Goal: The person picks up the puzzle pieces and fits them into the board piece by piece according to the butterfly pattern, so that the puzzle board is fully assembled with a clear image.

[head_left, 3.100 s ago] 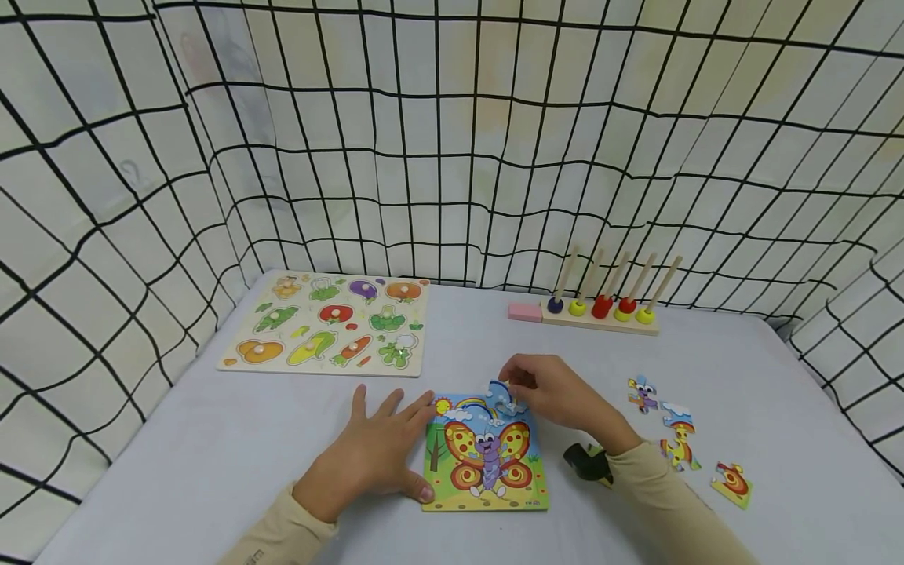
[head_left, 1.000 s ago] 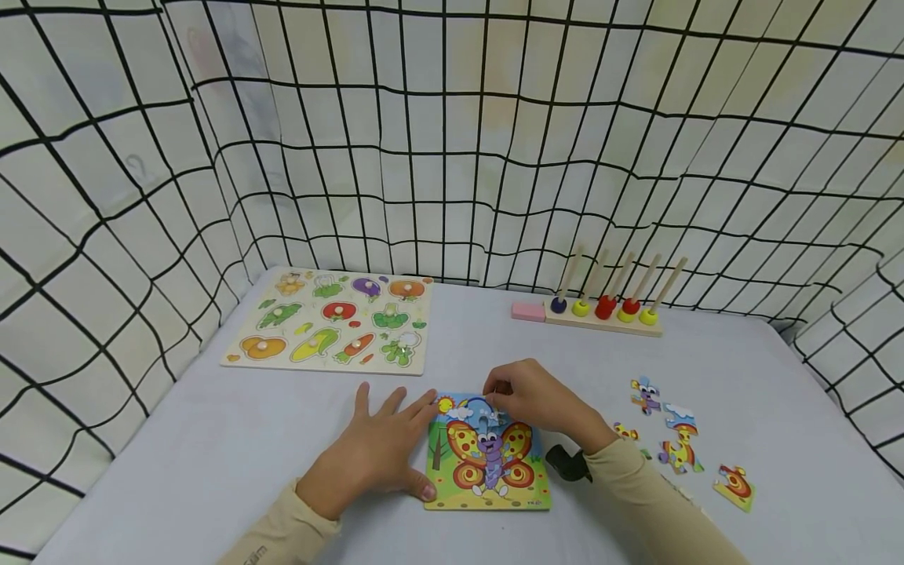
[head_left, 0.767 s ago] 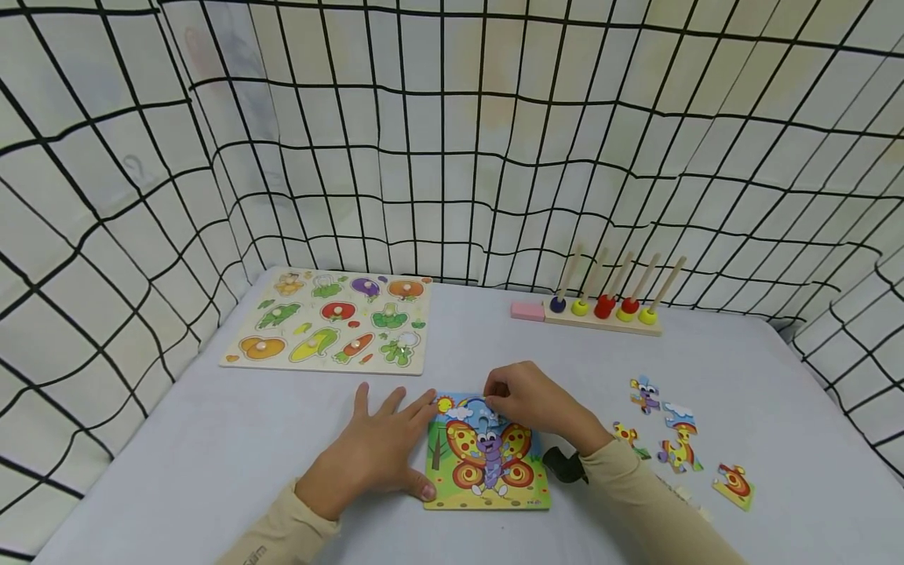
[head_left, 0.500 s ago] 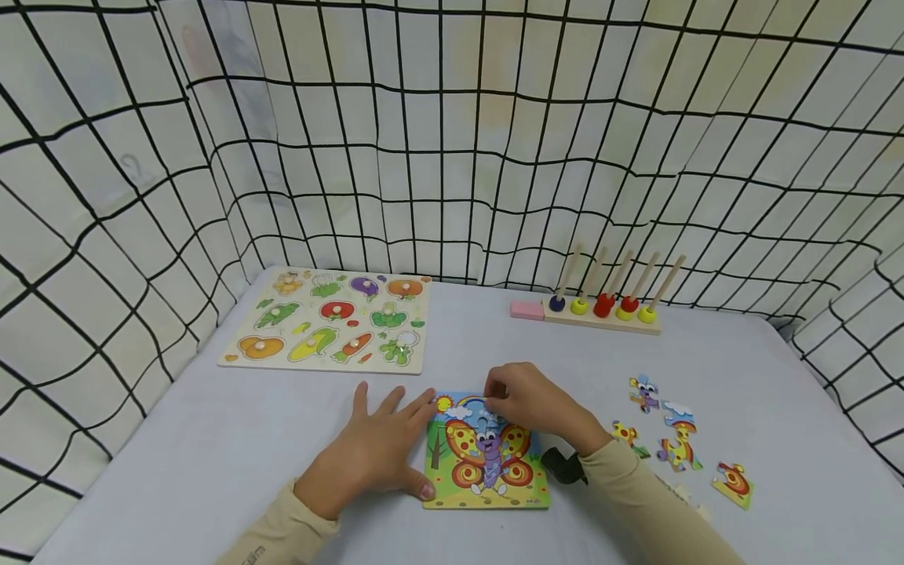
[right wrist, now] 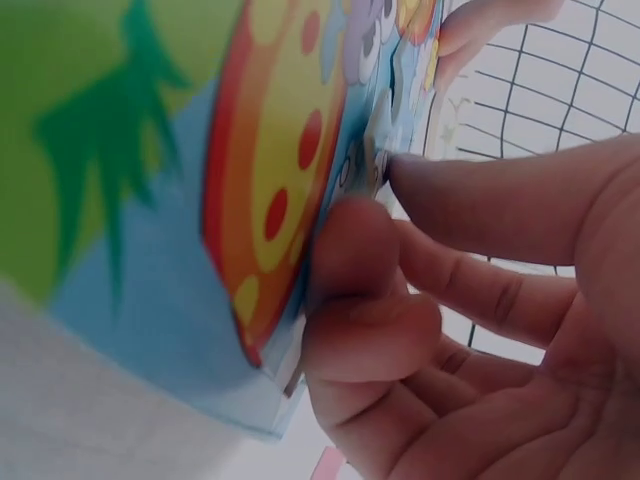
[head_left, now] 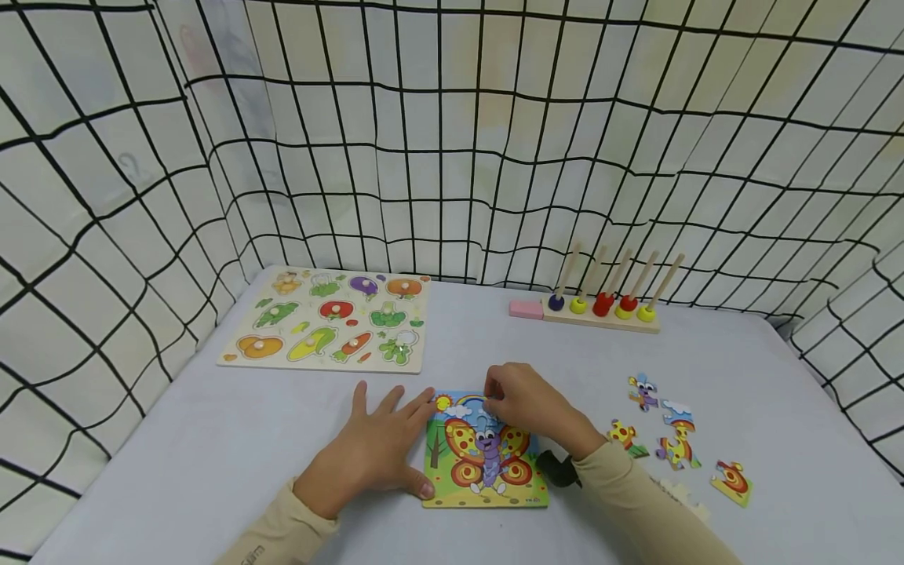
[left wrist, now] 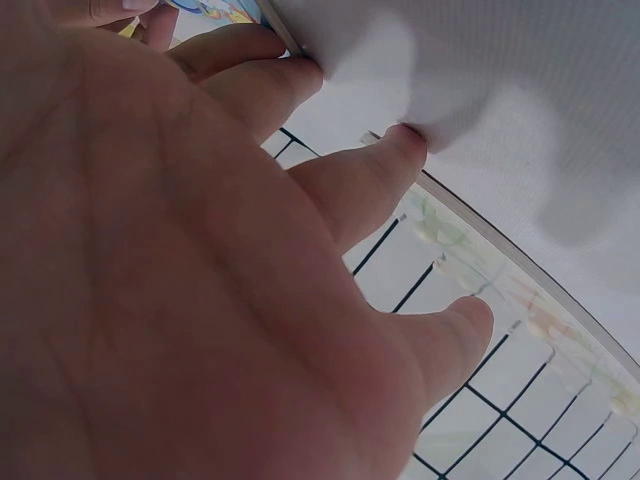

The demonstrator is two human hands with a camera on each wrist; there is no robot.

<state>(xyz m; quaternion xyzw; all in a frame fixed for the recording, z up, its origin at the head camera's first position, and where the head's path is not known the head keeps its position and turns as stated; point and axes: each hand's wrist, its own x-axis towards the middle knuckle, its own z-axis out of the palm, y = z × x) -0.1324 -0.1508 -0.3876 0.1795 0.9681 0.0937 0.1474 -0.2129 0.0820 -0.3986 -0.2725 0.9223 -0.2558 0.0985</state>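
Observation:
A square butterfly puzzle board (head_left: 487,471) lies flat in the head view. My left hand (head_left: 370,451) is spread at its left side, fingers straight, with the thumb and a fingertip touching the board's edge. At the top of the board, my right hand (head_left: 533,400) pinches a blue sky puzzle piece (right wrist: 378,140) between thumb and curled fingers. In the right wrist view the piece sits slightly raised over the picture, mostly hidden by the fingers. Loose pieces lie to the right: a butterfly-face piece (head_left: 643,392), a yellow spotted piece (head_left: 625,436) and an orange swirl piece (head_left: 733,481).
A vegetable peg board (head_left: 321,318) lies at the back left. A bead abacus (head_left: 600,314) with a pink end (head_left: 526,310) stands at the back right. A face-down piece (head_left: 681,496) shows beside the right sleeve. Black netting (head_left: 452,149) surrounds the white table.
Since the oldest frame, my right hand has moved left and slightly down, taking the sky piece from the board's upper right onto the board. My left hand stays in place.

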